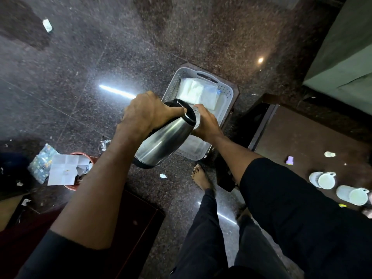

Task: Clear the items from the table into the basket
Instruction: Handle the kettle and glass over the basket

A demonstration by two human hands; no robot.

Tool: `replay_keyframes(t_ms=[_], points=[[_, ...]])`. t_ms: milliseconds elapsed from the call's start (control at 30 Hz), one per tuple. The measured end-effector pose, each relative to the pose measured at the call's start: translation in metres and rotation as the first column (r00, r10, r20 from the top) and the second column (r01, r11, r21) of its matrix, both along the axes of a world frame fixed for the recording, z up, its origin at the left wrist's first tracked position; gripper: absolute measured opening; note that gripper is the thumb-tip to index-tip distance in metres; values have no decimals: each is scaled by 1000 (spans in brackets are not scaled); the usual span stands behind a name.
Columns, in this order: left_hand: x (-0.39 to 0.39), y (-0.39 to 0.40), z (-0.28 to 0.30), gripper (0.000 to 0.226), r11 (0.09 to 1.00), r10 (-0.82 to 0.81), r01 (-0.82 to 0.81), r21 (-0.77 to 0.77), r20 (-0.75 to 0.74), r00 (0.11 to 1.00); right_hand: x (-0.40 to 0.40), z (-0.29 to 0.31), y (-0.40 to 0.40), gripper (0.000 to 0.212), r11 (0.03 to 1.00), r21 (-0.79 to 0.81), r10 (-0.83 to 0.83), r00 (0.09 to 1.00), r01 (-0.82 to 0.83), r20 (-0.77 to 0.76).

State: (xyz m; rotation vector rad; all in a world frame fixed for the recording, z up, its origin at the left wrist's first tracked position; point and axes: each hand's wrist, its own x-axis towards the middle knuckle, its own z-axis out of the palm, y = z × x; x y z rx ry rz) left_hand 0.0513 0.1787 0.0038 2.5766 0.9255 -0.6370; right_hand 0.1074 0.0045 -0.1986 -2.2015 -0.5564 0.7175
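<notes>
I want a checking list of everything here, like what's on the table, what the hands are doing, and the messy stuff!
Surface: dark brown table at right, carrying two white mugs, a small purple thing and a small white thing.
Job's things: steel kettle held tilted above the grey basket, which stands on the floor with white packets inside.
Clutter: red bin with papers; scraps on the floor.
Hands: left hand grips the kettle's handle; right hand is at its top end, fingers partly hidden.
Cables: nothing seen.
Surroundings: speckled stone floor; green furniture top right.
</notes>
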Motion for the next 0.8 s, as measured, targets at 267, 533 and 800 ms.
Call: replay_keyframes(t_ms=[267,533,800], points=[[-2,1,4,85,1000,-3,3,-11,-3,1000,-1,2,1,85,1000,-1,-11,1000,11,7],[-2,3,1,104,995,-80,84,56,-70,994,-4,-3,3,92,1000,-20,9,1000,-8,20],[-8,-5,4,90,997,44,-41,71,-40,998,-7,-3,2,92,1000,-24,4,1000,-4,27]])
